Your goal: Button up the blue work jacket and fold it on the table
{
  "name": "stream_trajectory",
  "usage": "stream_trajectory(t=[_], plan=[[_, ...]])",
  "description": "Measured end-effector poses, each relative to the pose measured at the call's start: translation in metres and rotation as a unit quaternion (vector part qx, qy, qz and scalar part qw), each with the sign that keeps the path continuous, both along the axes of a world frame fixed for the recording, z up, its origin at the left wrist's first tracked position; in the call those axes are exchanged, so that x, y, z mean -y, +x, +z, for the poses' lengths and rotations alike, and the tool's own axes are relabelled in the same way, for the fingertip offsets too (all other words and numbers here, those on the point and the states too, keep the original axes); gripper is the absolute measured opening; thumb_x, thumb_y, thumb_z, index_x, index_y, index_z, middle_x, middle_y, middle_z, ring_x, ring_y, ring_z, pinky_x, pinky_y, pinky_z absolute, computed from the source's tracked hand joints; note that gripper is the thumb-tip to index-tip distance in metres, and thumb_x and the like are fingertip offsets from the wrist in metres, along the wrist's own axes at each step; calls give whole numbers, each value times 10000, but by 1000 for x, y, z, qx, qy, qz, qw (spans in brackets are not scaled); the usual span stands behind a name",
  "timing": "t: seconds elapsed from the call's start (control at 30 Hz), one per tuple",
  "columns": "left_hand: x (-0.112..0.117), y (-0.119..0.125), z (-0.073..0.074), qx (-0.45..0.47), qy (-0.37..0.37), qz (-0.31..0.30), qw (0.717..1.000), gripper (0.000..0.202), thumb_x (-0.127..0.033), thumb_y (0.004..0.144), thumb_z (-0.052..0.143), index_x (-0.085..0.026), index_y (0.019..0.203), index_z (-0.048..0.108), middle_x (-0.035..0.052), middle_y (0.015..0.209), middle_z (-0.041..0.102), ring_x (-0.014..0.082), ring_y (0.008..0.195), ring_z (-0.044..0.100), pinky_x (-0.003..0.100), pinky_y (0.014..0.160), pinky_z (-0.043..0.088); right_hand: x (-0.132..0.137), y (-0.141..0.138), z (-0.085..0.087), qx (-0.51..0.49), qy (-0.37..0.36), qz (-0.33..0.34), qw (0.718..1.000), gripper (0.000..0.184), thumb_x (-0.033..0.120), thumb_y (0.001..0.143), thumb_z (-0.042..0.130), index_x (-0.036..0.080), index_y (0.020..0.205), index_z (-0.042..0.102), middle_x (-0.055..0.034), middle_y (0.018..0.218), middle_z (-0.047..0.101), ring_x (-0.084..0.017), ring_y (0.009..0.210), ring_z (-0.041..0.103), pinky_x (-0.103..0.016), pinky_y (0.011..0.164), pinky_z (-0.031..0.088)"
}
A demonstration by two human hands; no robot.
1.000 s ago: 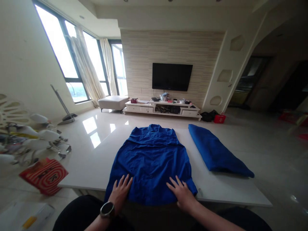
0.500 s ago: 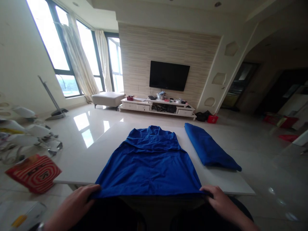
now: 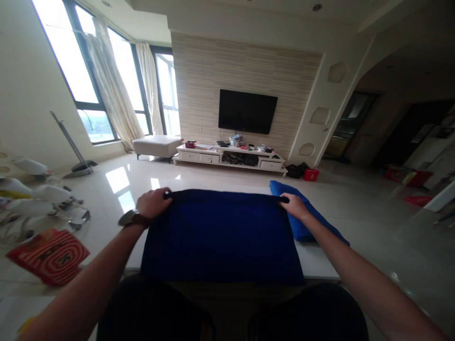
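Note:
A blue long-sleeved shirt [image 3: 222, 237] hangs between my two hands over the near part of the white table [image 3: 316, 261]. My left hand [image 3: 153, 202], with a watch above it on the wrist, is closed on the left corner of the raised hem. The right corner is pinched in my right hand [image 3: 292, 204]. The lifted cloth hides the shirt's collar and folded sleeves. Beyond my right forearm a folded blue garment [image 3: 302, 222] lies on the table, partly covered by that arm.
A red striped bag [image 3: 50, 258] stands on the floor at left. A TV cabinet [image 3: 199, 155], a pale bench [image 3: 156, 146] and a red bucket [image 3: 310, 174] are along the far side. My dark-clothed knees [image 3: 152, 308] are close below the table edge.
Both hands have moved up and forward from the table's near edge, carrying the shirt's hem with them. The cloth now stands raised, covering the collar and sleeves that showed before.

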State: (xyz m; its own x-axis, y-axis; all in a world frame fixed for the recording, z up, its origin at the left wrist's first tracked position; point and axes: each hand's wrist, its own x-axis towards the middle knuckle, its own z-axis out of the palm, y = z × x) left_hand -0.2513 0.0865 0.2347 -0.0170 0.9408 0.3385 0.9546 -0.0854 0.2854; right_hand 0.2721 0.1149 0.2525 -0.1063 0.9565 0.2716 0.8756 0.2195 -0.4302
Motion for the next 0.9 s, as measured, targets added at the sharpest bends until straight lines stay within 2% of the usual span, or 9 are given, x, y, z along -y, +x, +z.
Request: stream_trajectory(t=[0.07, 0.13, 0.23, 0.3, 0.4, 0.47, 0.6, 0.73, 0.9], plan=[[-24, 40, -4, -10, -16, 46, 999, 546, -422, 880, 607, -105, 1324, 593, 182, 1411, 584, 372, 1312, 500, 542, 1104, 377, -31, -25, -15, 13, 30, -39, 999, 415, 328, 925, 590, 150, 1300, 608, -166, 1362, 595, -310, 1289, 504, -450, 1080, 399], [-31, 75, -33, -14, -18, 30, 999, 655, -466, 889, 595, -212, 1482, 478, 164, 1607, 372, 420, 1457, 326, 643, 1144, 291, -38, -47, -48, 59, 10, -57, 997, 572, 387, 946, 564, 163, 1463, 462, -166, 1540, 422, -345, 1414, 363, -498, 1125, 354], [-20, 100, -109, 7, -134, -24, 991, 633, -506, 935, 498, -359, 1542, 395, 63, 1684, 231, 450, 1515, 196, 775, 1097, 236, -16, -59, -127, 137, -122, 37, 982, 593, 515, 963, 488, 323, 1518, 410, -62, 1657, 256, -407, 1508, 161, -639, 1129, 280], [-9, 98, -162, 3, -210, -4, 978, 600, -531, 953, 443, -390, 1535, 406, 40, 1685, 230, 490, 1520, 129, 851, 1052, 156, 6, -52, -180, 158, -221, 48, 961, 626, 614, 962, 421, 390, 1544, 365, -32, 1685, 189, -443, 1524, 86, -723, 1108, 218], [4, 83, -214, -6, -225, 6, 974, 584, -539, 992, 343, -407, 1561, 341, 14, 1685, 226, 459, 1542, 47, 840, 1078, 84, 35, -32, -229, 163, -239, 39, 957, 609, 617, 996, 286, 439, 1578, 264, 13, 1698, 153, -375, 1552, 35, -698, 1149, 146], [8, 75, -223, -11, -209, 4, 978, 582, -504, 998, 346, -386, 1568, 336, 16, 1684, 226, 431, 1552, 22, 815, 1104, 77, 48, -20, -237, 154, -202, 34, 967, 592, 591, 998, 304, 431, 1568, 300, 17, 1692, 182, -343, 1557, 47, -651, 1172, 150], [28, 64, -207, -29, -204, -77, 975, 572, -483, 935, 488, -396, 1499, 468, 7, 1664, 285, 378, 1558, 115, 736, 1175, 65, 78, 1, -221, 120, -170, 101, 973, 697, 641, 890, 530, 417, 1533, 381, -20, 1673, 241, -353, 1550, 83, -601, 1182, 199], [69, 42, -206, -91, -232, -168, 954, 946, -313, 696, 717, -482, 1542, 330, -44, 1671, 231, 382, 1551, 143, 708, 1204, 84, 120, 29, -224, 145, -223, 142, 953, 1041, 443, 659, 799, 467, 1560, 279, -21, 1685, 186, -409, 1541, 46, -670, 1167, 151], [87, 19, -229, -123, -163, -154, 967, 976, -24, 645, 462, -397, 1543, 386, -73, 1624, 330, 230, 1523, 283, 445, 1263, 253, 140, 44, -246, 196, -165, 60, 965, 984, -24, 656, 455, 382, 1548, 364, -32, 1644, 323, -267, 1513, 255, -544, 1161, 224]])
